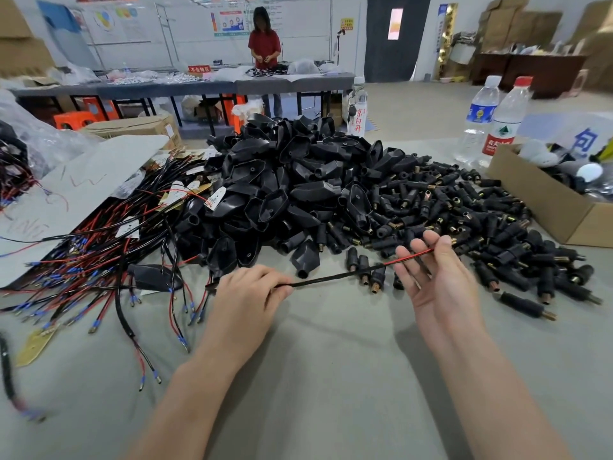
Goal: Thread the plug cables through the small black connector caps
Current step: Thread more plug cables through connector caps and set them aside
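A black-sheathed plug cable (335,277) stretches between my hands just above the table, its red and black wire ends fanning out at the right. My left hand (247,295) pinches the sheath near its left part. My right hand (434,277) is palm-up with fingers spread, the wire ends lying across them. Small black connector caps with brass ends (464,214) lie scattered behind and to the right of my right hand; three stand just behind the cable (365,270). A heap of larger black plug shells (292,184) rises behind.
A tangle of red and black cables with blue terminals (93,270) covers the left of the grey table. A cardboard box (544,200) sits at the right, with water bottles (491,121) behind it. A person stands at a far table.
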Motion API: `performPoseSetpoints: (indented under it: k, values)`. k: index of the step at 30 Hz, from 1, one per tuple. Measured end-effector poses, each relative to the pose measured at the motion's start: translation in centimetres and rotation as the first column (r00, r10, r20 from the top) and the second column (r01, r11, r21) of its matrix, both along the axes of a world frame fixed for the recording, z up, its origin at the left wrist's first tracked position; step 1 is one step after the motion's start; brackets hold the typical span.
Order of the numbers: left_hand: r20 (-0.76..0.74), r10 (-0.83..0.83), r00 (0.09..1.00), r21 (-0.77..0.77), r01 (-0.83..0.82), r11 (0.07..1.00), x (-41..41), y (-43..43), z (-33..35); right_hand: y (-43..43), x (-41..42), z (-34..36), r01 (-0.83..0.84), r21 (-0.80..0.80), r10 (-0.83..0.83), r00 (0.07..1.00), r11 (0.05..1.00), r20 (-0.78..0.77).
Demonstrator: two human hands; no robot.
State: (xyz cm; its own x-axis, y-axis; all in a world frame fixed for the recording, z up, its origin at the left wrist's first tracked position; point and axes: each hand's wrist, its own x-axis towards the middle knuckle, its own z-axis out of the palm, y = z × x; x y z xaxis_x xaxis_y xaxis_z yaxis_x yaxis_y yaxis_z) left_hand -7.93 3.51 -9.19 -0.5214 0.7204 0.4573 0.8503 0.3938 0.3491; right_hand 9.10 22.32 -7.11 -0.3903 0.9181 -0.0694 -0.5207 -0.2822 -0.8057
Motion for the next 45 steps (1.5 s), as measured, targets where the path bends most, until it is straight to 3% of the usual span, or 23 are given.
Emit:
performPoseSetpoints:
  k: [20,30,45]
  values:
    - [0.126,0.057,0.99,0.07,-0.066,0.995,-1.0,-0.6,0.3,0.0,-0.1,-0.1,0.021,-0.026,-0.021,1.0,0.999,0.0]
    - [0.062,0.09,0.994,-0.015,-0.09,0.996,-1.2,-0.4,0.1,-0.3,-0.2,0.0,-0.015,-0.043,0.013,0.999,0.999,-0.034]
    - [-0.039,0.047,0.998,0.012,-0.046,0.999,-0.9,-0.5,0.1,-0.2,-0.5,-0.1,-0.008,-0.075,0.006,1.0,0.997,-0.025]
